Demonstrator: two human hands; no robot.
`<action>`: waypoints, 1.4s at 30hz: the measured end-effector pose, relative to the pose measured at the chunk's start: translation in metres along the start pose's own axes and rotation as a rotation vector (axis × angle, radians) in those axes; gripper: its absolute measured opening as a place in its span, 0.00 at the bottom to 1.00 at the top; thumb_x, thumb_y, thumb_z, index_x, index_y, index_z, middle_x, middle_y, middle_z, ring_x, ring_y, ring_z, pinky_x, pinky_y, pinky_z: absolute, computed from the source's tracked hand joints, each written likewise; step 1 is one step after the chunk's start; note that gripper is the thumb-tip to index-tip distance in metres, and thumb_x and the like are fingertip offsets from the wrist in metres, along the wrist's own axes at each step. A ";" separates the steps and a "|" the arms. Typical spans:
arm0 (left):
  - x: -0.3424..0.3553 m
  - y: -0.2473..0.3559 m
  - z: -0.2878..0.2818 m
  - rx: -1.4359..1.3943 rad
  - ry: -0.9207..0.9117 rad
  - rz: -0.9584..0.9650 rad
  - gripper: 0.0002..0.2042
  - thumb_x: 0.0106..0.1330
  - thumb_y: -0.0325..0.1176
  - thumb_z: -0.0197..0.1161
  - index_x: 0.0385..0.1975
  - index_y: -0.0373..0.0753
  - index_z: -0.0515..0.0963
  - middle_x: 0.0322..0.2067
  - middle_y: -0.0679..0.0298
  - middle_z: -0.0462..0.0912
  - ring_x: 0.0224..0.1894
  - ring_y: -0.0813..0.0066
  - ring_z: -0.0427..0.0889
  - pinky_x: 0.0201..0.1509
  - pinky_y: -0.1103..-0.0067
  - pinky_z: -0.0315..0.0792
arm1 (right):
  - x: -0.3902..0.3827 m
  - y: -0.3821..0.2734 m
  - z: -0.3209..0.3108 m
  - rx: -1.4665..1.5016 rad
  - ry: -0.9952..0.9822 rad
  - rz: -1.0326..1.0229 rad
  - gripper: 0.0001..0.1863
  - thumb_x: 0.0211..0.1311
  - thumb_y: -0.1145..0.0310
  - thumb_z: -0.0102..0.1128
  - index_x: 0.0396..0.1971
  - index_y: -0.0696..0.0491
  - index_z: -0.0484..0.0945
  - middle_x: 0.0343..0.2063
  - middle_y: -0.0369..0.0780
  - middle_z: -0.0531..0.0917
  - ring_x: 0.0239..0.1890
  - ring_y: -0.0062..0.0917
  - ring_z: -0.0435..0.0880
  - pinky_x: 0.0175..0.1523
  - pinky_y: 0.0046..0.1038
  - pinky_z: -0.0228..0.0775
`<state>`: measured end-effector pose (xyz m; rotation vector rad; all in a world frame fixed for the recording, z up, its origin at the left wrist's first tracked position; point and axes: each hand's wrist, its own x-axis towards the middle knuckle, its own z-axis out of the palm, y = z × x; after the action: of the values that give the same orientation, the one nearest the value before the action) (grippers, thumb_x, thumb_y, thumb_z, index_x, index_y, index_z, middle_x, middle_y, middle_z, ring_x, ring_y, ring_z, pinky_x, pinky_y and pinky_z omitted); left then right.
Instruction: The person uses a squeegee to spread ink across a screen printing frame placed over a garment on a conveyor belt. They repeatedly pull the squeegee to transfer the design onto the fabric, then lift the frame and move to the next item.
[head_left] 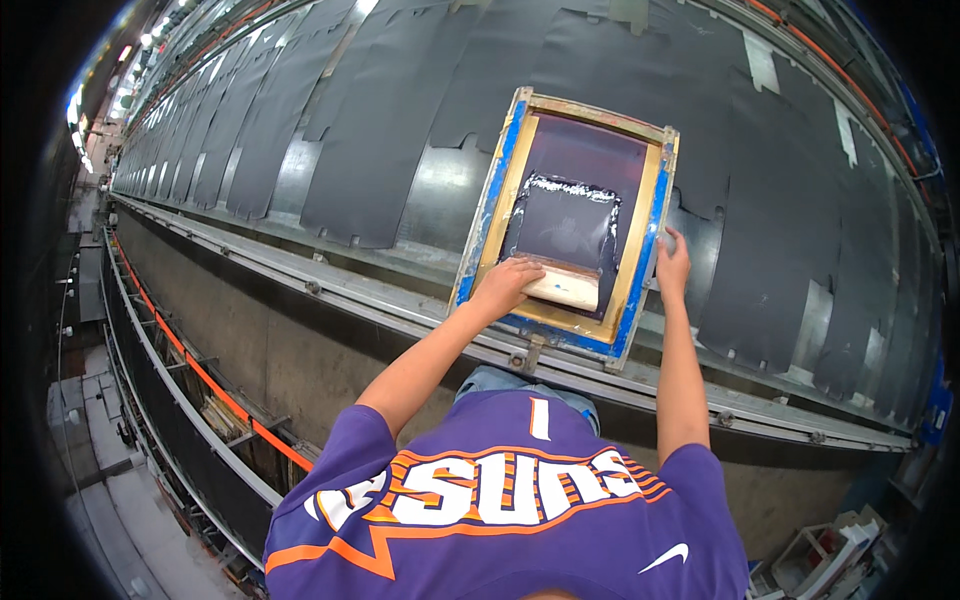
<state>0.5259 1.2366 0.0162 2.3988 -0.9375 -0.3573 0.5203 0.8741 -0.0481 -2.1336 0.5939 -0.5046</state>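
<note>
A screen printing frame (650,215) with blue tape along its sides lies on the long table in front of me. Its dark mesh carries a rectangle bordered by white and dark ink smears. Near the frame's front end, a squeegee (565,288) with a pale, wide handle rests across the mesh. My left hand (508,284) is closed over the squeegee's left end, its fingers on top. At the frame's right edge, my right hand (673,264) grips the side rail with bent fingers; part of that grip is hidden.
Dark fabric panels (370,130) lie in a row along the table, with bare metal strips between them. A metal rail (400,305) with clamps runs along the table's near edge. Behind me at left is another railing with an orange strip (190,360). A cluttered cart (825,555) stands lower right.
</note>
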 end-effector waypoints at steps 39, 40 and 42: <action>-0.213 -0.391 -0.244 0.269 0.073 0.097 0.24 0.58 0.24 0.62 0.57 0.45 0.78 0.59 0.60 0.79 0.63 0.53 0.75 0.70 0.63 0.67 | -0.127 -0.328 0.364 -0.408 -0.172 -0.046 0.19 0.61 0.64 0.65 0.52 0.51 0.81 0.39 0.49 0.82 0.45 0.40 0.80 0.52 0.39 0.71; -0.187 -0.397 -0.249 0.213 0.103 0.033 0.20 0.59 0.24 0.61 0.54 0.44 0.80 0.57 0.60 0.80 0.61 0.54 0.76 0.67 0.64 0.70 | -0.121 -0.340 0.354 -0.601 -0.220 -0.178 0.22 0.59 0.63 0.68 0.54 0.50 0.81 0.45 0.49 0.82 0.51 0.40 0.80 0.56 0.39 0.71; -0.133 -0.412 -0.270 0.103 0.137 -0.045 0.20 0.56 0.22 0.63 0.50 0.45 0.82 0.51 0.61 0.84 0.55 0.55 0.81 0.59 0.66 0.76 | -0.110 -0.397 0.348 -0.471 -0.465 -0.234 0.28 0.51 0.62 0.74 0.55 0.48 0.81 0.52 0.43 0.80 0.57 0.36 0.75 0.60 0.41 0.69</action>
<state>0.7691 1.6850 0.0110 2.5051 -0.8610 -0.1620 0.7138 1.3656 0.0631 -2.6689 0.2081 0.0314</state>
